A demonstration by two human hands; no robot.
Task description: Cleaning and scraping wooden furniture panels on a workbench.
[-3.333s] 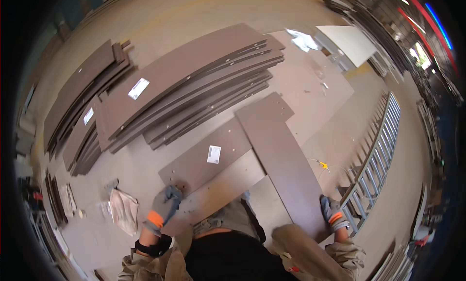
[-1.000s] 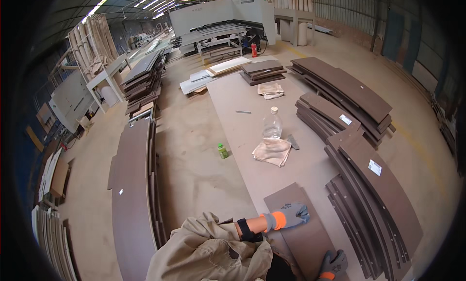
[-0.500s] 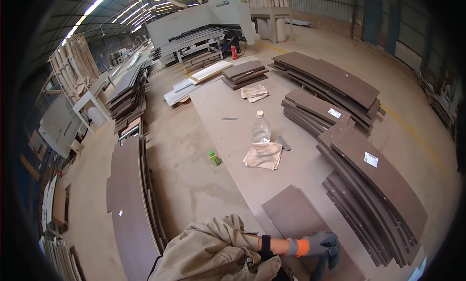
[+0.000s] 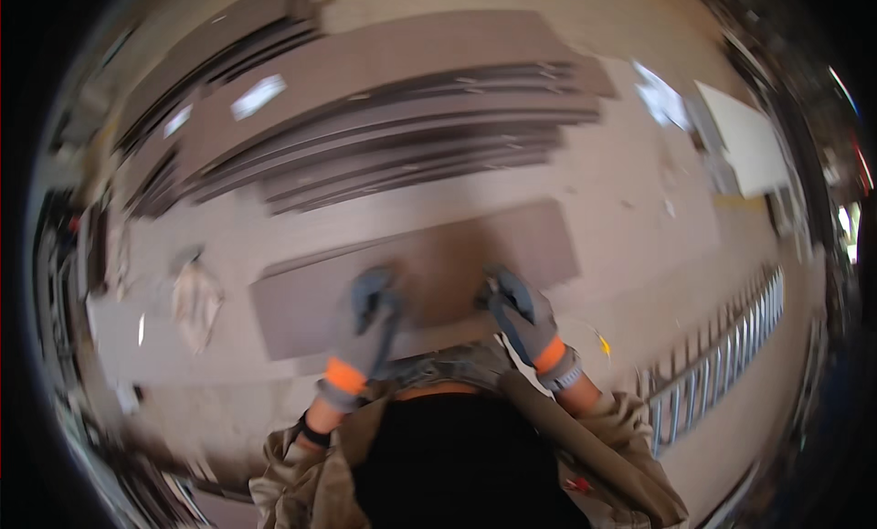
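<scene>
My left hand (image 4: 373, 305) and my right hand (image 4: 519, 314) wear grey gloves with orange cuffs. Both are blurred, held a little apart above a brown panel (image 4: 311, 301) in front of me. The fingers of each look curled in toward the thumb; what they hold, if anything, is hidden. Under that panel shows the edge of at least one more, slightly offset, lying on the brown work surface (image 4: 630, 182). Whether the gloves touch the panel I cannot tell.
Beyond the panel lie stacked brown boards (image 4: 384, 63), with white labels on top. A pale cloth (image 4: 196, 305) rests at the left. On the right are a white board (image 4: 740, 141) and a metal roller rack (image 4: 717, 374) near the floor.
My view has swung right and down, so the stacks now lie straight ahead. Both gloved hands and my torso now show; the bottle and the machine have left the view.
</scene>
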